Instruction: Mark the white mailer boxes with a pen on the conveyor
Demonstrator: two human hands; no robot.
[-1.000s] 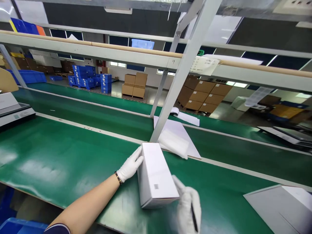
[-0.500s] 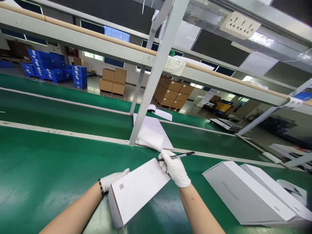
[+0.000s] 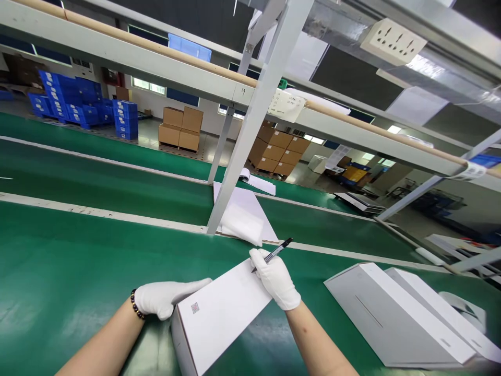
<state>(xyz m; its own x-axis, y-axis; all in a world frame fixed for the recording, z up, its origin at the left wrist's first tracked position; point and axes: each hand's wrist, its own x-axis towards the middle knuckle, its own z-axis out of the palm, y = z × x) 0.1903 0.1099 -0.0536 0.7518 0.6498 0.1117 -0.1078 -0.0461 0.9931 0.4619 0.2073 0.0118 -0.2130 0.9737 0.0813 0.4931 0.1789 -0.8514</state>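
Observation:
A white box [image 3: 219, 316] with a small printed code near its left corner lies flat on the green table [image 3: 78, 271] in front of me. My left hand [image 3: 164, 297], gloved in white, rests against the box's upper left edge with its fingers stretched along it. My right hand [image 3: 276, 279], also gloved, grips a black pen [image 3: 274, 254] whose tip touches the box's far right corner.
Two long white boxes [image 3: 395, 318] lie at the right. Foam sheets [image 3: 245, 219] sit by a slanted grey frame post [image 3: 250, 125]. Beyond the green belt lanes stand brown cartons [image 3: 180, 128] and blue crates [image 3: 82, 104].
The box was turned from upright-lengthwise to lying crosswise with its code side up. My right hand moved to its far corner and tilted the pen tip down onto it. My view swung right.

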